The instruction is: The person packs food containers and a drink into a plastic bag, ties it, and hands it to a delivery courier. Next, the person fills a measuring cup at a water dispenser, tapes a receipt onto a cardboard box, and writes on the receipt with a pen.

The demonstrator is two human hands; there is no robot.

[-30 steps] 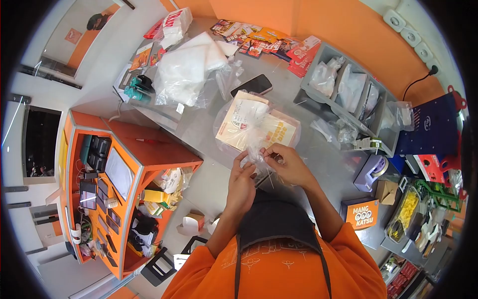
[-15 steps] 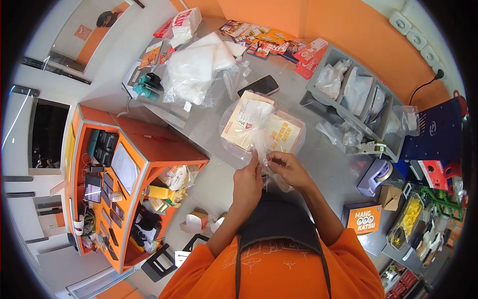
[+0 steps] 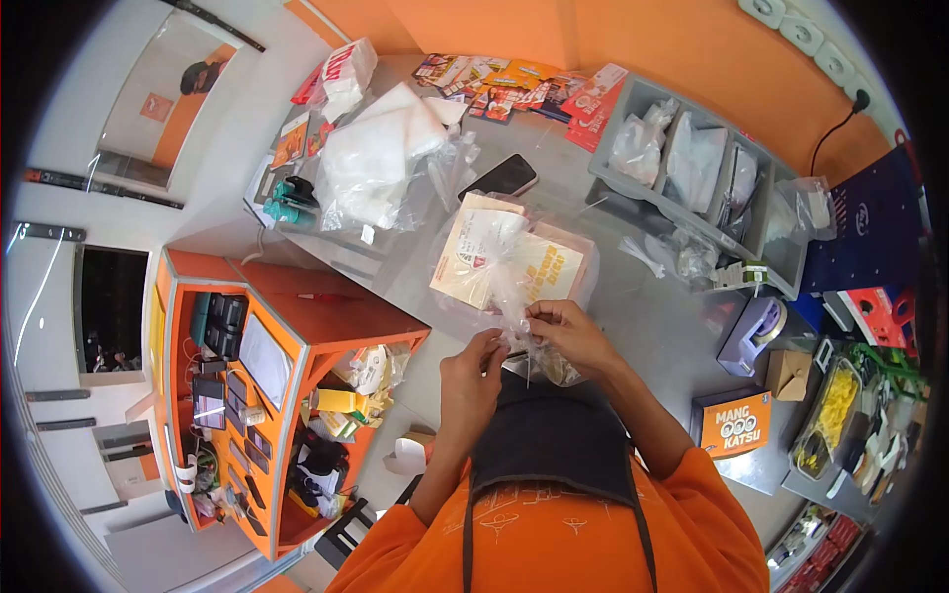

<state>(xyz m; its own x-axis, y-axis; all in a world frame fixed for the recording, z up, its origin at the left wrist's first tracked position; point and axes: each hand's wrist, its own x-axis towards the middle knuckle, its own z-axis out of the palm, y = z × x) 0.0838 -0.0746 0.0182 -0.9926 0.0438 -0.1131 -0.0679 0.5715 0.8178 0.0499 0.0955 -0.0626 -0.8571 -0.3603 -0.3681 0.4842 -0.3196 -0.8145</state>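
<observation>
Two printed boxes lie side by side in a clear plastic bag [image 3: 509,282] on the steel table [image 3: 618,296]. The bag's gathered neck points toward my body. My left hand [image 3: 472,374] is at the left side of the neck, its thumb and fingers pinched on the plastic. From the right, my right hand [image 3: 565,334] pinches the same bunched plastic with its fingertips. A thin strip hangs down between the hands. A black phone [image 3: 506,177] rests just beyond the boxes.
A stack of plastic bags [image 3: 371,163] lies at the back left. A grey divided bin [image 3: 682,178] stands at the right, near a tape dispenser [image 3: 753,336] and an orange box [image 3: 732,422]. An orange shelf unit [image 3: 297,287] is at the left. A person's head [image 3: 201,77] shows through an opening.
My left hand has drawn back slightly from the neck's upper part, while my right hand stays at the plastic. The whole view has shifted a little.
</observation>
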